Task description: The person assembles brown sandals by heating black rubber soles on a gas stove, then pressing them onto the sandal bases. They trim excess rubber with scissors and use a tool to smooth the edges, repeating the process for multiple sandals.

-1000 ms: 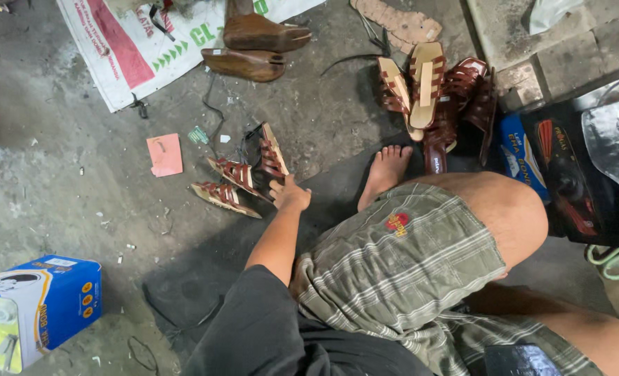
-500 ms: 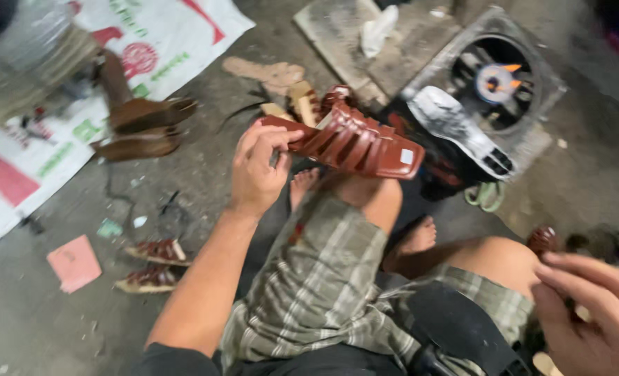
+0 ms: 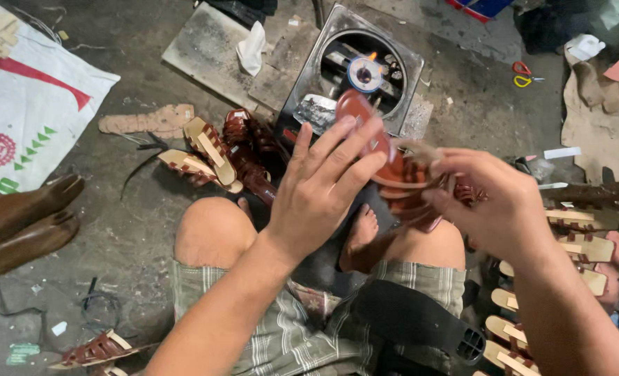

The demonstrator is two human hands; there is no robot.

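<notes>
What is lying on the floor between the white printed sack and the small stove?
In the head view, between white printed sack and stove: a stone slab, a white cloth.

A workshop seen from above, with a dark, stained concrete floor littered with scraps. At upper left lies a white woven sack printed in red and green. Near the top centre, a flat grey stone slab holds a crumpled white cloth. Beside it stands a square metal stove with a small flame burning in its round opening. Red-handled scissors rest on the floor at upper right. The light is dim and even.
</notes>
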